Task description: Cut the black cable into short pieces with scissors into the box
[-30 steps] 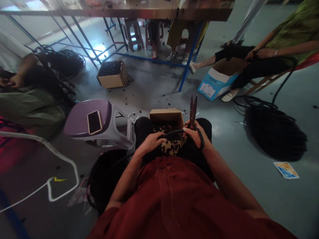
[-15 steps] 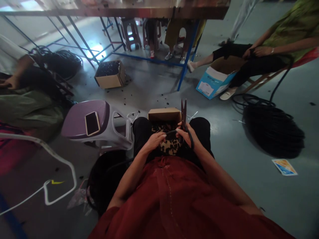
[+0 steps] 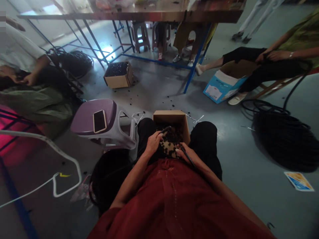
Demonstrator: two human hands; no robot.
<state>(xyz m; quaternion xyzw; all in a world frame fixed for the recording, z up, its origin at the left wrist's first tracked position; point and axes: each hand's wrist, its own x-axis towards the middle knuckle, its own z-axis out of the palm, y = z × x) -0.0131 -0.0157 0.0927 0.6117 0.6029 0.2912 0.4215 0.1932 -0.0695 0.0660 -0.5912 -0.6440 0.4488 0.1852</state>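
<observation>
1. Over the person's lap, the left hand [image 3: 154,142] closes narrowly on a short black piece [image 3: 165,129], which points away from the body above an open cardboard box [image 3: 169,117].
2. The right hand [image 3: 185,154] grips a slim black length [image 3: 188,157] that runs from its fingers down toward the red top [image 3: 169,199]. Whether this length is cable or a tool's handle is too dark and small to tell.
3. Both hands sit just above the box, a little apart, with a heap of small black scraps [image 3: 170,136] in the box between and ahead of them. The scraps look matte and irregular.
4. Leopard-print cloth [image 3: 168,150] shows at the near side of the box, between the knees of the black trousers [image 3: 206,146].
5. To the left stands a lilac plastic stool [image 3: 87,121] with a phone [image 3: 99,121] on its seat. To the right lies a large coil of black cable [image 3: 281,142].
6. Black scraps [image 3: 159,99] dot the grey floor. Farther off, a seated co-worker's hands [image 3: 276,55] rest on a black cable near a blue-and-white carton [image 3: 223,84].
</observation>
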